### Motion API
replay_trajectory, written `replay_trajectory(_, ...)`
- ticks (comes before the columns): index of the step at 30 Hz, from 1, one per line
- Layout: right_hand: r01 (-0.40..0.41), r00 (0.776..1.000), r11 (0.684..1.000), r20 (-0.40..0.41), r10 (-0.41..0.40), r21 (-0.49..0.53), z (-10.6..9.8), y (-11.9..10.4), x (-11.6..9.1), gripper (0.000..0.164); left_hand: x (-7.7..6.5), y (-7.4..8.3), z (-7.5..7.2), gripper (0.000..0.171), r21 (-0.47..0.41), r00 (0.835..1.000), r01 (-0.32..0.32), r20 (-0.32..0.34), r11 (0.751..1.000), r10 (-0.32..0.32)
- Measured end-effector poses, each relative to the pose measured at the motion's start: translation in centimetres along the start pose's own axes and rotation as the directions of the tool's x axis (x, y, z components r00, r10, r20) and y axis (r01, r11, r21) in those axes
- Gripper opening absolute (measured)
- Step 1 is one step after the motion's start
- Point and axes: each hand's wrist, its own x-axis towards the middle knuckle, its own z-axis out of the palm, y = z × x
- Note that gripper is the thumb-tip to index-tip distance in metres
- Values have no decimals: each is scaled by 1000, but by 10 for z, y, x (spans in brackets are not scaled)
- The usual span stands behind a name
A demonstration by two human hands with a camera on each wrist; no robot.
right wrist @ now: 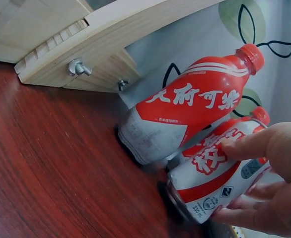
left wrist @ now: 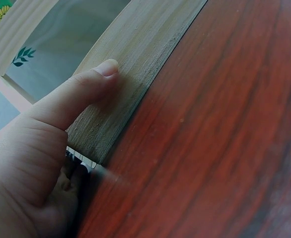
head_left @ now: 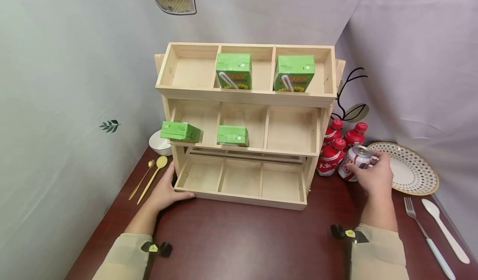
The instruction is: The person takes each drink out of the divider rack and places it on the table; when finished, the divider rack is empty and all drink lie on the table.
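Note:
My right hand (head_left: 375, 174) holds a white-and-red soda can (head_left: 356, 162), thumb on one side and fingers on the other. In the right wrist view the can (right wrist: 215, 181) tilts beside a red cola bottle (right wrist: 190, 106). My left hand (head_left: 168, 191) grips the lower left corner of a three-tier wooden shelf (head_left: 244, 97). Its thumb (left wrist: 98, 82) presses the front board, while the other fingers are mostly hidden behind the side. Green juice boxes stand in the top tier's middle (head_left: 234, 70) and right (head_left: 295, 72) compartments; two more, left (head_left: 181, 131) and middle (head_left: 232, 135), lie in the second tier.
Red cola bottles (head_left: 330, 157) cluster right of the shelf. Behind my right hand is a dotted plate (head_left: 410, 168); a fork (head_left: 422, 226) and white spoon (head_left: 444, 228) lie nearer. A white bowl (head_left: 160, 143) and two gold spoons (head_left: 151, 180) are at left. Curtains enclose the table.

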Motion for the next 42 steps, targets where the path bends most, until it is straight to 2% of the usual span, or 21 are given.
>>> replay_trajectory(8, 46, 996, 996, 78, -40, -75, -4, -1, 2, 96, -2, 14, -4, 129, 4, 1000, 8, 0, 1000, -8)
replay_trajectory(12, 38, 995, 996, 100, -30, -81, -4, -1, 3, 98, -2, 7, -3, 130, -5, 1000, 0, -10, 1000, 0)
replay_trajectory(20, 4, 993, 995, 120, 8, -97, -5, -5, 1, 99, 1, -21, -1, 135, 22, 1000, 23, -12, 999, -23)
replay_trajectory(26, 18, 990, 991, 141, 0, -130, -8, -8, -1, 99, 2, -22, -1, 135, 16, 1000, 20, -12, 1000, -19)
replay_trajectory(30, 75, 990, 980, 134, -50, -183, -15, -16, -5, 101, 2, -21, 0, 135, 24, 1000, 17, -12, 1000, -16)
replay_trajectory(34, 123, 992, 973, 55, -114, -197, -24, -31, -14, 98, 1, -22, 0, 135, 32, 1000, 13, -14, 999, -13)
replay_trajectory(38, 114, 986, 986, -107, -128, -125, -30, -49, -26, 85, 1, -24, 0, 135, 34, 1000, 8, -12, 999, -8)
replay_trajectory(40, 116, 967, 991, -218, -129, -69, -31, -57, -32, 77, 1, -24, 0, 135, 32, 1000, 4, -8, 999, -3)
replay_trajectory(42, 144, 936, 990, -324, -136, 2, -31, -66, -39, 68, 1, -24, 0, 135, 25, 1000, 0, -4, 1000, 0)
